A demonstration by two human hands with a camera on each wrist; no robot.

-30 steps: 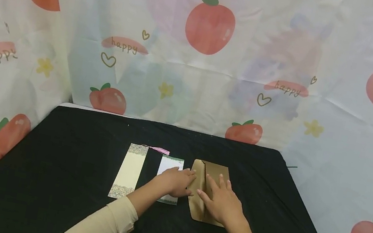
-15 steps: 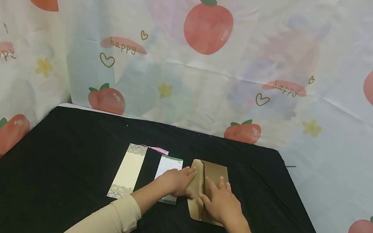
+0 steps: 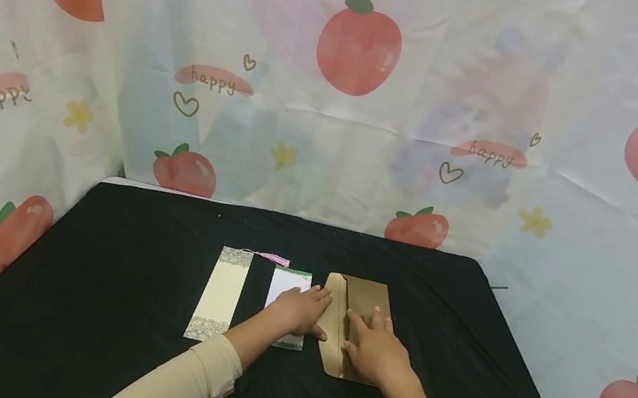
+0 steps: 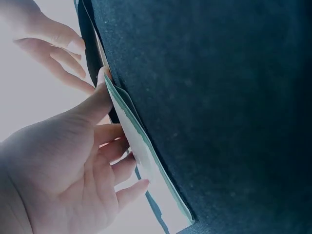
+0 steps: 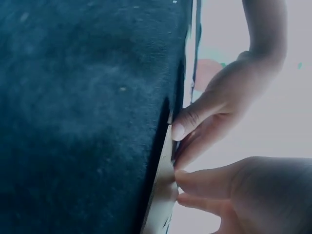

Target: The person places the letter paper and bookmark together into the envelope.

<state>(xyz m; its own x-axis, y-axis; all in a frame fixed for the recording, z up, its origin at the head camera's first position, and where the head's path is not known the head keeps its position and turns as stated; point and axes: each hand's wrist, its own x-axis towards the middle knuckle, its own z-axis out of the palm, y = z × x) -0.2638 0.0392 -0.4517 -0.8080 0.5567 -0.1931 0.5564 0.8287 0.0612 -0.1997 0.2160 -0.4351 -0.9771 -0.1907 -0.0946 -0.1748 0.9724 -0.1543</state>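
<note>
On the black-covered worktop point(image 3: 83, 300) lies a gold envelope point(image 3: 337, 323), right of a cream card point(image 3: 221, 292) and a smaller white card point(image 3: 290, 282). The left hand point(image 3: 301, 313), partly over the white card, and the right hand point(image 3: 378, 352) touch the envelope, fingers extended, gripping nothing; a pink tassel point(image 3: 276, 259) lies at the cards' far ends.
</note>
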